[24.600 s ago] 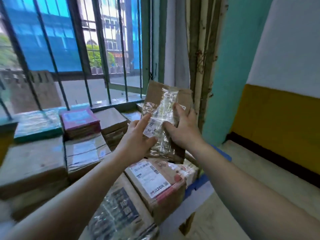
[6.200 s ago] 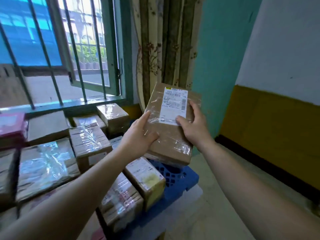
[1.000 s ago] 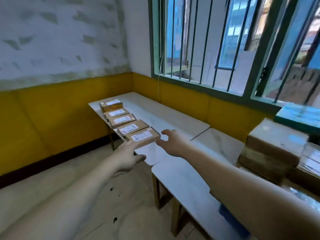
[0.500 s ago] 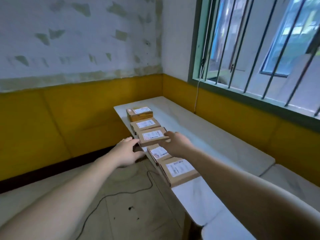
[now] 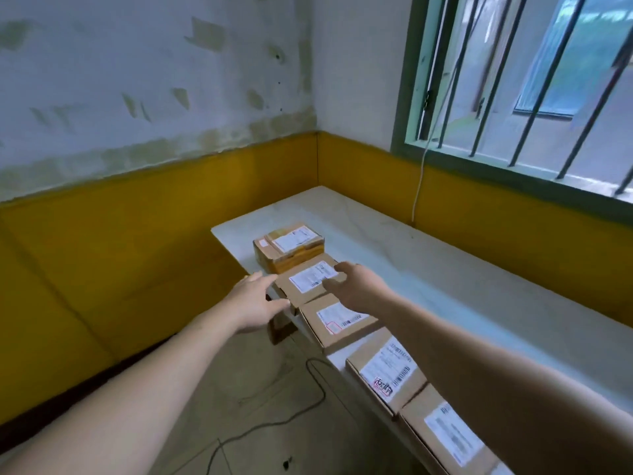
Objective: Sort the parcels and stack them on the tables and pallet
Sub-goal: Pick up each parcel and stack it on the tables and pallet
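- A flat brown cardboard small parcel (image 5: 310, 282) with a white printed label on top. It sits just beside the yellow-taped parcel (image 5: 289, 245), on that parcel's side nearer to me.
- The yellow-taped parcel stands at the far end of a row along the edge of a white table (image 5: 411, 255). Three more parcels (image 5: 339, 322) run on from it towards me, beyond the small parcel.
- My left hand (image 5: 255, 301) is open, fingers straight. It lies on the side of the small parcel away from the table's middle, with the fingertips at its corner. I cannot tell whether they press on it.
- My right hand (image 5: 356, 286) is curled over the small parcel's opposite edge and grips it. That puts it nearer me than the yellow-taped parcel, and the hands are apart with the small parcel between them.
- My judgement on handling is that it is light, stiff and boxy, and not slippery, because the card is bare. The corners could crush under a hard squeeze.
- I judge the two opposite side edges to be the best hold, with palms flat and the label kept upward. From there I would nudge it square against the yellow-taped parcel.
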